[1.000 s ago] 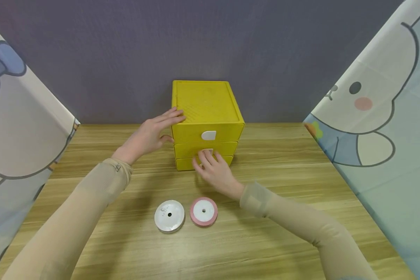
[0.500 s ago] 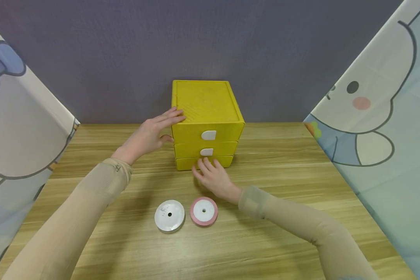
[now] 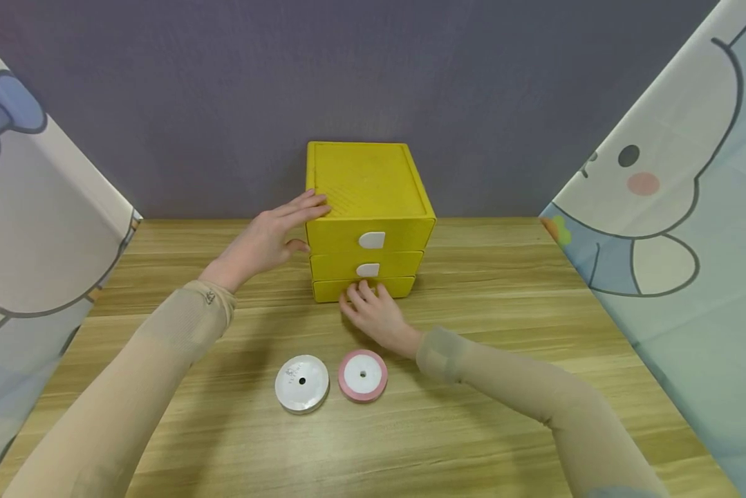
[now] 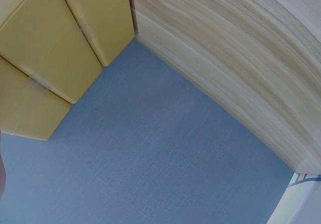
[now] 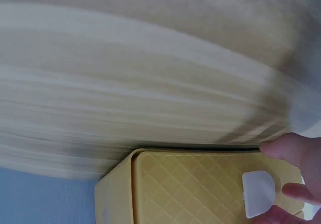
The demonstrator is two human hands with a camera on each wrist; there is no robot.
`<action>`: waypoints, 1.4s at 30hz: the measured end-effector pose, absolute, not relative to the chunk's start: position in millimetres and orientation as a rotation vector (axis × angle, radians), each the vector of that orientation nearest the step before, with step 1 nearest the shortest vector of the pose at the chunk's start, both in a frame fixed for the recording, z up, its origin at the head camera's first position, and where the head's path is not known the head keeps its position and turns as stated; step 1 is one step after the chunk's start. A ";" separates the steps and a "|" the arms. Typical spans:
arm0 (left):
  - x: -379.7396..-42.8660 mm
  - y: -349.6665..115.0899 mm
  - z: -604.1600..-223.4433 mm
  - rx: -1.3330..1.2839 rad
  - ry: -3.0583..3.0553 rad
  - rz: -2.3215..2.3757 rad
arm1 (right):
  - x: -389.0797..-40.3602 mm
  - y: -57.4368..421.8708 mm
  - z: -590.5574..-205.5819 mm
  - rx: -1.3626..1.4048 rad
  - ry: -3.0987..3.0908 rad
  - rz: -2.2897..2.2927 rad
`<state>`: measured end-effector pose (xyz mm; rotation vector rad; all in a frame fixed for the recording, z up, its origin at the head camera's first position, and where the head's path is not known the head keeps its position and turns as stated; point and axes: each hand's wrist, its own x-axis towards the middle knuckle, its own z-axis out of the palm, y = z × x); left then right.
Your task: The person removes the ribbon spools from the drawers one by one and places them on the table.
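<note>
A yellow three-drawer box (image 3: pixel 366 180) stands against the back wall, its drawers closed and fitted with white handles. My left hand (image 3: pixel 267 242) rests fingertips on its top left edge, fingers straight, thumb by the left side. At the bottom drawer (image 3: pixel 330 291) is my right hand (image 3: pixel 379 318), fingers bent loosely. In the right wrist view a fingertip lies right at the edge of that drawer's white handle (image 5: pixel 259 194), with the thumb near the drawer's lower edge. Nearer the person, a white ribbon spool (image 3: pixel 304 398) and a pink-rimmed ribbon spool (image 3: pixel 354 377) lie flat.
The wood-grain table (image 3: pixel 503 290) meets a dark grey-blue wall (image 3: pixel 223 104) behind the box. Cartoon-printed cloth panels rise on the left (image 3: pixel 30 228) and the right (image 3: pixel 684 207). The right forearm passes close to the pink-rimmed spool.
My right hand has moved down from the middle drawer's handle to the bottom drawer, baring the middle handle. The left hand, box and spools stay in place.
</note>
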<state>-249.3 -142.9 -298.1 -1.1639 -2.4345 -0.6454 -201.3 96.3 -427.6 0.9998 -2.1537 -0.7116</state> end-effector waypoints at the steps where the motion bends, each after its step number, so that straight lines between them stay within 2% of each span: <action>1: -249.3 -142.6 -298.2 -1.166 -2.432 -0.648 | -202.1 96.3 -427.9 0.999 -2.146 -0.716; 27: -250.0 -142.7 -299.6 -1.156 -2.452 -0.629 | -215.4 95.9 -439.0 1.023 -2.025 -0.548; 42: -249.4 -141.6 -299.8 -1.155 -2.430 -0.633 | -200.6 100.8 -435.5 1.115 -2.127 -0.592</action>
